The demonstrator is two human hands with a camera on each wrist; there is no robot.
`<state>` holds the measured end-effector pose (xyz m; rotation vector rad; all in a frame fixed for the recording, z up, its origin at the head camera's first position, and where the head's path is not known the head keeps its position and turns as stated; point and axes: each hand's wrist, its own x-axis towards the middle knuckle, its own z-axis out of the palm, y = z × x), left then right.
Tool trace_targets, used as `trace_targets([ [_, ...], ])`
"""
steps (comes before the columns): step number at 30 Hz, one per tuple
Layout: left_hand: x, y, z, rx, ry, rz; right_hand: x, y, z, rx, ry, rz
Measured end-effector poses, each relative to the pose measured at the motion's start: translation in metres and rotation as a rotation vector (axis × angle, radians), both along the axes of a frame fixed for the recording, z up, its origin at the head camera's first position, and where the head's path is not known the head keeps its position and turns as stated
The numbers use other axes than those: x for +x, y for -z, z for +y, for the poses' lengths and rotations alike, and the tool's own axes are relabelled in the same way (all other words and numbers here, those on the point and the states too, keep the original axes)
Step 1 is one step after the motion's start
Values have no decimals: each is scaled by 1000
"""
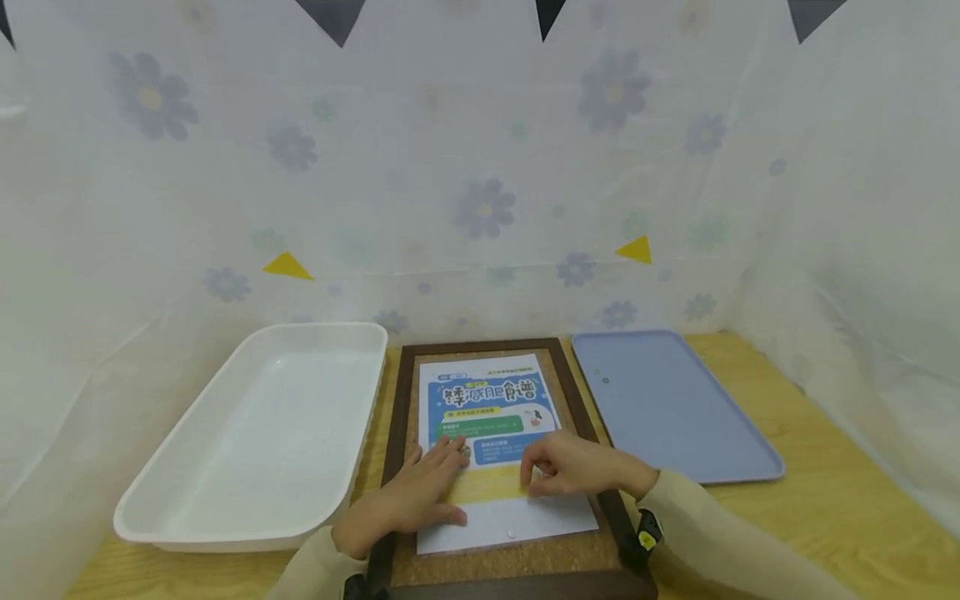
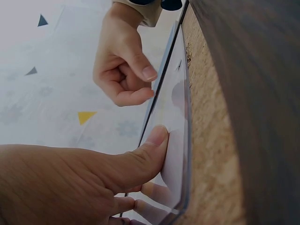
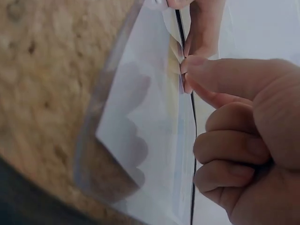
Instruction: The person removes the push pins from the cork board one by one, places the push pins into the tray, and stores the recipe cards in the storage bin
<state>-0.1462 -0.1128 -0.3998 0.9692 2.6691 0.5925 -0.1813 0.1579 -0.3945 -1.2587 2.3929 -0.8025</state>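
Note:
A printed poster with blue, green and yellow blocks lies on a cork board. A clear plastic sheet reaches past the paper's corner. My left hand rests on the poster's left side, fingers spread, thumb along the surface. On the right, my right hand is at the lower part with its fingers curled. Its thumb and index fingertips are right at the sheet's surface, and nothing shows between them. A small round whitish spot sits near the poster's bottom edge.
A dark wooden frame borders the cork. To the left stands a deep white tray. At the right lies a flat blue tray with two tiny items near its left edge. Behind the wooden table hangs a flowered sheet.

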Motion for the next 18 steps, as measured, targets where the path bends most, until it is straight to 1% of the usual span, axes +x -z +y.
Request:
trace_targets([
  [4,-1,1,0,-6,0,6,4,2,-5,52,-34,6],
  [7,-1,2,0,-6,0,10,5,2,-7,66,-47,-24],
  [10,-1,1,0,-4,5,10,7,2,-9,70,-46,-49],
  [18,-3,0,0,-1,3,10,8,2,-12,37,-89,-99],
])
